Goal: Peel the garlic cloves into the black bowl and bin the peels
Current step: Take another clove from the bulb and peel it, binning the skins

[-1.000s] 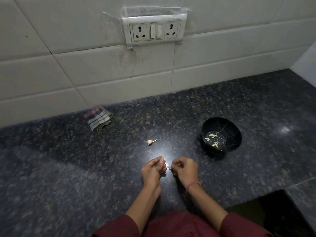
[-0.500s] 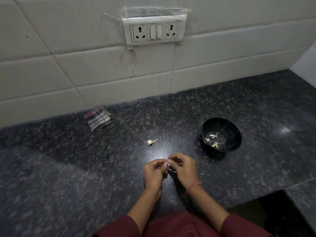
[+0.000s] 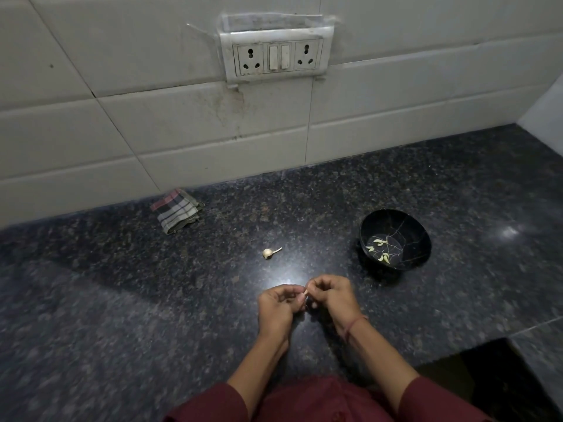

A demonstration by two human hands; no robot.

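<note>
My left hand (image 3: pixel 278 306) and my right hand (image 3: pixel 333 295) meet just above the dark granite counter (image 3: pixel 122 300), fingertips pinched together on a small garlic clove (image 3: pixel 305 292) that is mostly hidden by the fingers. The black bowl (image 3: pixel 417 239) stands to the right and a little farther away, with several pale peeled cloves (image 3: pixel 379 248) in its bottom. A small garlic piece with a stem (image 3: pixel 269 252) lies on the counter beyond my hands.
A folded checked cloth (image 3: pixel 176 210) lies by the tiled wall at the back left. A socket plate (image 3: pixel 275 51) is on the wall. A dark cut-out (image 3: pixel 493 379) opens in the counter at the lower right.
My hands have lifted slightly and closed together; the fingertips now pinch the clove between them. The bowl and the garlic piece on the counter have not moved.
</note>
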